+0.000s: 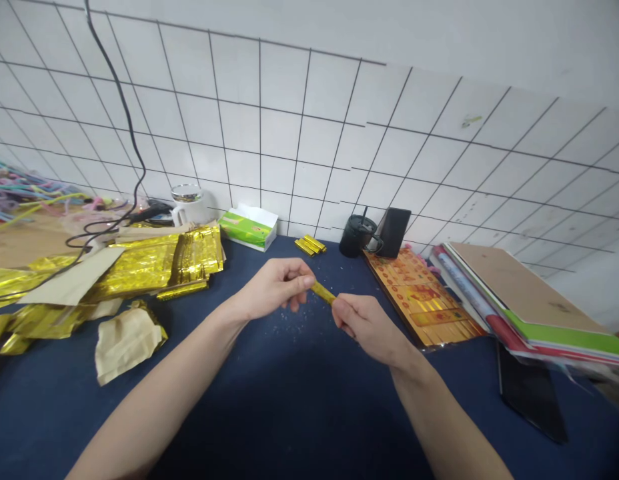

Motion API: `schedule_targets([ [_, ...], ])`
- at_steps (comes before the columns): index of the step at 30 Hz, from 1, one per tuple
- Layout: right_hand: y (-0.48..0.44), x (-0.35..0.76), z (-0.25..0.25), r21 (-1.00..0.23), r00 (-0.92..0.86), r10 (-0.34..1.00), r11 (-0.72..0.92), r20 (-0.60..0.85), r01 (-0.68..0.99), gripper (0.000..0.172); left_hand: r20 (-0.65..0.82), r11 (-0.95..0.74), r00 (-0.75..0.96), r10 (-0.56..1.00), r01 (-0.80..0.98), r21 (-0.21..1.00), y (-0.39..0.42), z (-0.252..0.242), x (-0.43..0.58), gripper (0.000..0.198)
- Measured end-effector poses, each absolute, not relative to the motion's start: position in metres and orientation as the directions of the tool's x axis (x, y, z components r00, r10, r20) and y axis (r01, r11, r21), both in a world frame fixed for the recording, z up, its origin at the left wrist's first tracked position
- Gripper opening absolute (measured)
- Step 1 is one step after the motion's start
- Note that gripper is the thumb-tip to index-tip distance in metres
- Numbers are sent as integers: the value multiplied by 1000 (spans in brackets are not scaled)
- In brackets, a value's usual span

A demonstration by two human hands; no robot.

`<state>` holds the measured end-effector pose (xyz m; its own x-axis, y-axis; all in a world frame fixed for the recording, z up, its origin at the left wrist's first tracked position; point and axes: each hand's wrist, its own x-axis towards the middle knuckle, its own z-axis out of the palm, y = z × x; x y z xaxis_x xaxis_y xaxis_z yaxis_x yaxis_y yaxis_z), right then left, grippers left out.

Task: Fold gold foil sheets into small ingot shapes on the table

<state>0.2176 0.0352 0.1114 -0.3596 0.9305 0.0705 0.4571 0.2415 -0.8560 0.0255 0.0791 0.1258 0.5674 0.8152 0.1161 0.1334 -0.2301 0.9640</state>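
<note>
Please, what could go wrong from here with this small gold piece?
Held only at its ends between the left hand and right hand, the gold foil bar could slip and drop. Its thin foil might also crease or tear under the pinch. Pale specks on the dark blue table cover suggest that material may be shedding.

A narrow stick of rolled gold foil point(323, 292) spanned the small gap between the hands, tilted down toward the right. Only its middle showed, bright yellow-gold and faintly creased. One end was pinched by the left hand point(272, 288), and the other disappeared into the curled fingers of the right hand point(369, 327).
</note>
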Motion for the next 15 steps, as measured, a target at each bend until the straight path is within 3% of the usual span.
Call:
schedule_targets([
  [3,35,211,103,-997,-386,922,5,-26,79,41,186,-176,531,827,-69,982,74,130,27,28],
  [6,34,205,98,-987,-504,861,-137,-75,-87,47,188,-155,491,850,-106,982,69,133,31,23],
  [9,31,202,100,-997,-468,883,-55,-25,-50,46,170,-158,458,873,-65,985,65,134,34,18],
  [13,26,202,106,-988,-287,953,128,97,91,29,145,-178,449,882,32,983,62,133,35,19],
  [15,25,201,106,-983,-210,971,141,114,120,30,138,-178,468,873,41,983,60,133,36,19],
])
